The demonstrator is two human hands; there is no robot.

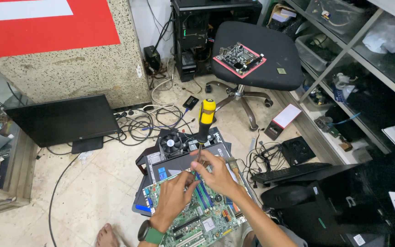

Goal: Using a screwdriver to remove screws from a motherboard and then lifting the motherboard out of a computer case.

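Observation:
A green motherboard (209,224) lies on a dark computer case (174,162) on the floor below me. My right hand (218,174) holds a screwdriver with a yellow and black handle (205,120) upright, its shaft pinched between the fingers and its tip down at the board. My left hand (174,194), with a green-strapped watch on the wrist, rests on the board next to the screwdriver tip; its fingers meet those of the right hand. What lies under the fingertips is hidden.
A CPU cooler fan (170,142) sits on the case. A black monitor (60,120) stands at the left among tangled cables (138,123). A swivel chair (257,55) carries a second motherboard (239,58). A keyboard (291,173) and shelves (357,68) are at the right.

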